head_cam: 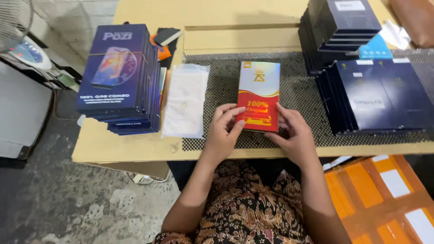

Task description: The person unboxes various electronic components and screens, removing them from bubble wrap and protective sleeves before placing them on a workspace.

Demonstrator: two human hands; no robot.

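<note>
A flat red and silver box [258, 90] lies on the dark mesh mat [298, 95] in front of me. My left hand [222, 133] grips its near left edge with fingers on top. On the near right edge rests my right hand [294, 133], also holding the box. Both hands meet at the box's near end.
A stack of dark blue boxes [120, 72] stands at the left, with white plastic sleeves [185, 99] beside it. More dark boxes [379, 90] are piled at the right and back right [339, 27]. An orange taped carton [384, 199] sits below the wooden table [126, 147]. A fan [13, 20] stands far left.
</note>
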